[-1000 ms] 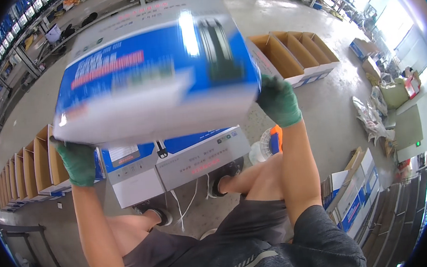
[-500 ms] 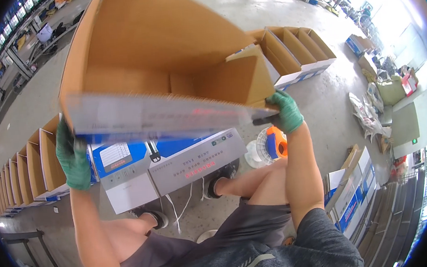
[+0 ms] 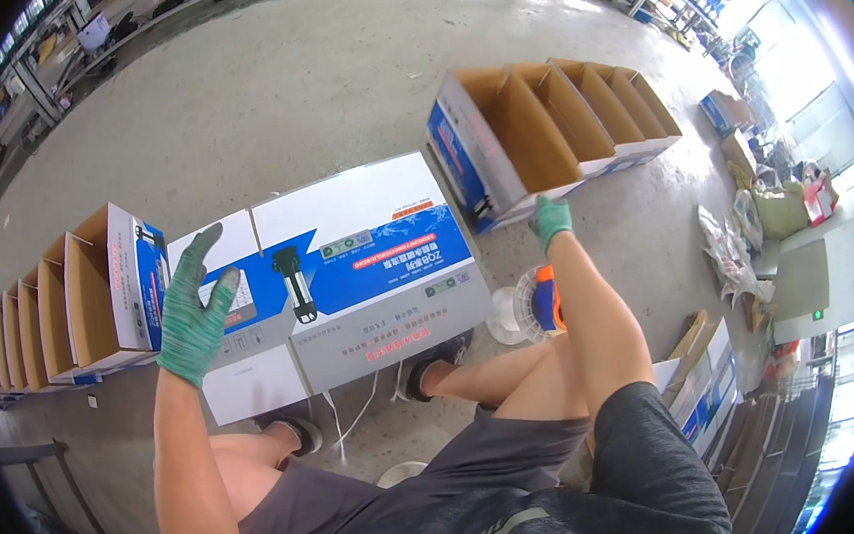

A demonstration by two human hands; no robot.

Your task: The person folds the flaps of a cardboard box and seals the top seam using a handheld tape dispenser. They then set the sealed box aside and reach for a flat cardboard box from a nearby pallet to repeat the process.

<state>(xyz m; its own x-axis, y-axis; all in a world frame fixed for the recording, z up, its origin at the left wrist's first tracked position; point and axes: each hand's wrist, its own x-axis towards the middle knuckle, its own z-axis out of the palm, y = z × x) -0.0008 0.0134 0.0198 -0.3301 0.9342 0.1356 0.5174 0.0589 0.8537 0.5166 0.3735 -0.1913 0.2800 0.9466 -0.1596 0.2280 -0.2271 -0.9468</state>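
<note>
A flattened white, blue and grey carton [image 3: 381, 316] with a printed picture lies in front of my legs. Over its left part is my left hand [image 3: 195, 315] in a green glove, fingers spread and holding nothing. To the right, an open-topped cardboard box [image 3: 457, 159], brown inside with a blue and white outer side, stands at the near end of a row. My gloved right hand [image 3: 552, 222] is at that box's near corner, its fingers bent at the edge and partly hidden.
More open boxes [image 3: 625, 101] stand behind it at the right. Another row of open boxes [image 3: 44, 312] runs along the left. An orange and blue roll [image 3: 547, 298] sits beside my leg. Stacked flat cartons [image 3: 708, 395] are at the lower right, and a dark metal frame [image 3: 59, 497] at the lower left.
The open box held up in both hands now stands on the floor at the right row's near end. My left hand has let go, uncovering the flattened carton.
</note>
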